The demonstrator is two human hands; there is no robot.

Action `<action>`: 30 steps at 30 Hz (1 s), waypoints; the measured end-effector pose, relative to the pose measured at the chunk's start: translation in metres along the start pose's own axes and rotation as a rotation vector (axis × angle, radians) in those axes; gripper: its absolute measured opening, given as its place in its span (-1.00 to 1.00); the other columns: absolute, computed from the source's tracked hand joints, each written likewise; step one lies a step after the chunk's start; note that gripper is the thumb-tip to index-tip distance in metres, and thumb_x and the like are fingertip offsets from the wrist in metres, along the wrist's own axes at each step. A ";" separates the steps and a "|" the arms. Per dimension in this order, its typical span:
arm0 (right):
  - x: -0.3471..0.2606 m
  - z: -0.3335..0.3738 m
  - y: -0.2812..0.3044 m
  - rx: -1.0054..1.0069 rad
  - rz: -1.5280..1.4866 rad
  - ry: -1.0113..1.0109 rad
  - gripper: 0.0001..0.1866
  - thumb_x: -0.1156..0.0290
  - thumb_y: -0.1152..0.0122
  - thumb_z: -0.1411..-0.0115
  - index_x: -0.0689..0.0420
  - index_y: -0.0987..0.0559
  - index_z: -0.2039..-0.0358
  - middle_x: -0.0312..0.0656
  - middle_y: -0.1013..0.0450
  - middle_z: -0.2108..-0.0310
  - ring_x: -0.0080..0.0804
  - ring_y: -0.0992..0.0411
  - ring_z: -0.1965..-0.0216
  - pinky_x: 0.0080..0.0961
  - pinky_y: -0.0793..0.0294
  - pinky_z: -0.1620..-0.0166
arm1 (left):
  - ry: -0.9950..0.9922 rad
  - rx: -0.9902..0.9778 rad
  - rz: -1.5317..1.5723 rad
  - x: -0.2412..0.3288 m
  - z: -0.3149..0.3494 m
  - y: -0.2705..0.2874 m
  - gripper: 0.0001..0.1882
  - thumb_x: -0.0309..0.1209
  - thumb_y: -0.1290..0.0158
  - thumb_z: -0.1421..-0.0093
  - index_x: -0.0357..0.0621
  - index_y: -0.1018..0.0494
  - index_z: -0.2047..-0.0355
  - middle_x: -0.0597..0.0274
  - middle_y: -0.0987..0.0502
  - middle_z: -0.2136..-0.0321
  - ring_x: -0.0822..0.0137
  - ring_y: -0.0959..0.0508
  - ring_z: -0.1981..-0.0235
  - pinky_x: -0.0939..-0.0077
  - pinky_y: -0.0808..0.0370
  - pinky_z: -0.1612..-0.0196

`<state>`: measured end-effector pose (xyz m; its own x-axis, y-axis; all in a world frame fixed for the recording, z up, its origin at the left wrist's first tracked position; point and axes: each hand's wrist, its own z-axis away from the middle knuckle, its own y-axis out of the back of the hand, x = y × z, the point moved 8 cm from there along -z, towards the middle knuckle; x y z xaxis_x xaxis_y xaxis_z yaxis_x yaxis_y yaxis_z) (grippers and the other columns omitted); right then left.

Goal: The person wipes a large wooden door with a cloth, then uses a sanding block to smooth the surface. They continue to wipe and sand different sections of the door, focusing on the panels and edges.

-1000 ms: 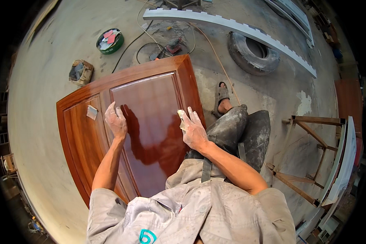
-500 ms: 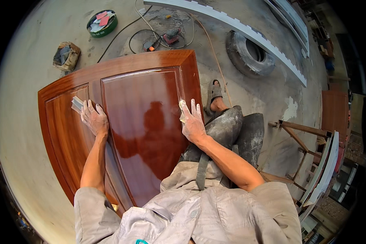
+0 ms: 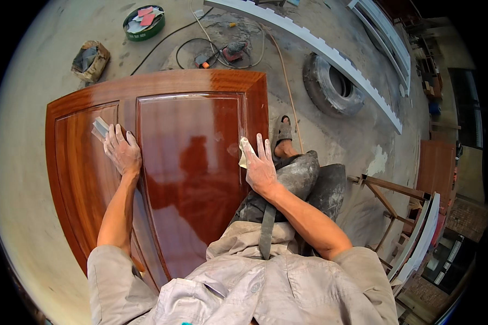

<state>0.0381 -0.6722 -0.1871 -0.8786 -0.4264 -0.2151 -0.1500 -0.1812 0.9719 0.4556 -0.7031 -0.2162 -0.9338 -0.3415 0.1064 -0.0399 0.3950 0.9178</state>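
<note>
My right hand pinches a yellow sheet at the door's right, likely for control; my left hand touches a grey pad, grip unclear.

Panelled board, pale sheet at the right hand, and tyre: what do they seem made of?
The panelled board looks like wood, glossily varnished: grain and reflections show. The pale sheet is perhaps paper, matte; texture unclear. The tyre seems dusty rubber: a dull grey ring.

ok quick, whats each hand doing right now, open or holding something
Left hand: fingers at a folded grey sheet; cannot tell if gripped.
Right hand: holding a pale yellow sheet, fingers extended.
</note>
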 end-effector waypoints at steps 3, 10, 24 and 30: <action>0.013 -0.024 0.003 0.034 0.050 0.005 -0.20 0.61 -0.14 -0.14 0.29 -0.28 -0.46 -0.06 -0.25 -0.49 0.28 0.04 -0.56 0.18 0.09 -0.57 | -0.018 0.006 0.013 0.006 0.000 0.001 -0.46 -0.19 -0.03 -0.45 -0.13 -0.38 -0.36 0.11 -0.35 -0.40 0.00 -0.26 -0.44 -0.03 -0.12 -0.49; 0.035 -0.074 0.014 0.089 0.195 0.086 -0.25 0.53 -0.15 -0.19 0.30 -0.29 -0.44 -0.07 -0.29 -0.46 0.22 0.03 -0.56 0.17 0.09 -0.57 | 0.011 0.002 0.018 0.003 0.003 0.005 -0.47 -0.22 -0.04 -0.44 -0.13 -0.39 -0.35 0.11 -0.35 -0.40 -0.02 -0.28 -0.42 -0.02 -0.13 -0.49; 0.024 -0.052 -0.009 0.050 0.042 0.048 -0.29 0.54 -0.11 -0.21 0.35 -0.31 -0.41 0.04 -0.28 -0.46 0.21 -0.04 -0.54 0.14 0.03 -0.56 | 0.002 0.009 0.009 -0.002 0.005 0.007 -0.48 -0.22 -0.03 -0.44 -0.14 -0.41 -0.34 0.10 -0.37 -0.39 -0.03 -0.29 -0.41 -0.02 -0.16 -0.48; 0.038 -0.083 0.004 0.082 -0.137 -0.079 -0.20 0.66 -0.10 -0.13 0.43 -0.20 -0.43 0.21 -0.24 -0.44 0.35 -0.05 -0.51 0.16 -0.03 -0.53 | -0.021 -0.001 0.017 0.009 0.003 0.003 -0.48 -0.22 -0.02 -0.44 -0.14 -0.41 -0.34 0.09 -0.37 -0.39 -0.06 -0.30 -0.41 -0.03 -0.15 -0.48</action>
<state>0.0419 -0.7628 -0.1990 -0.8799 -0.3308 -0.3412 -0.3047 -0.1585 0.9392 0.4464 -0.7024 -0.2136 -0.9417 -0.3167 0.1134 -0.0241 0.3997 0.9163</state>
